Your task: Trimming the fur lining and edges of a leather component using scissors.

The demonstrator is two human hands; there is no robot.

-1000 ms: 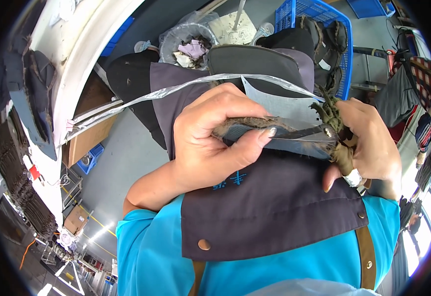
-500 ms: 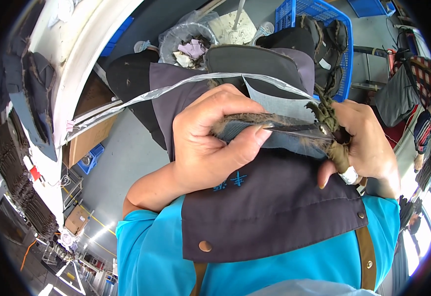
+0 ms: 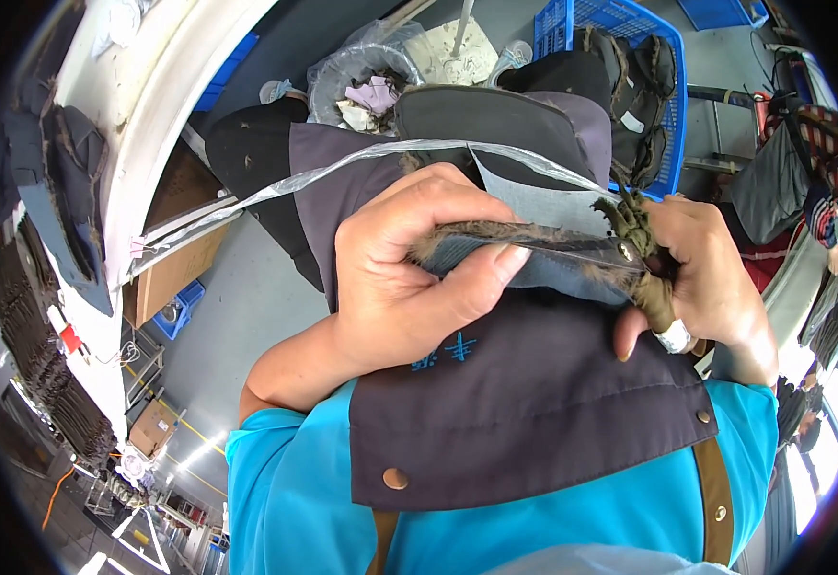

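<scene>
My left hand (image 3: 409,268) is closed, pinching the edge of a grey fabric piece (image 3: 572,278) with frayed, fur-like brown fibres along its rim, held above my apron. My right hand (image 3: 711,273) is wrapped round the handles of a pair of scissors (image 3: 627,253), which are bound in olive cloth with a white band. The narrow blades point left along the fabric edge, their tips close to my left thumb. Whether the blades are apart is hard to make out. A dark grey rounded fabric panel (image 3: 491,120) lies over my lap beyond the hands.
A lined bin (image 3: 328,91) of fabric scraps stands ahead between my feet. A blue plastic basket (image 3: 679,105) holding dark fur-edged pieces is at the far right. A white table (image 3: 141,144) with stacked dark pieces runs along the left. A clear plastic strip (image 3: 342,161) crosses my lap.
Hands, scissors and fabric stay almost in place, with the right hand shifting very slightly. At the far right, a person in striped sleeves has moved a little.
</scene>
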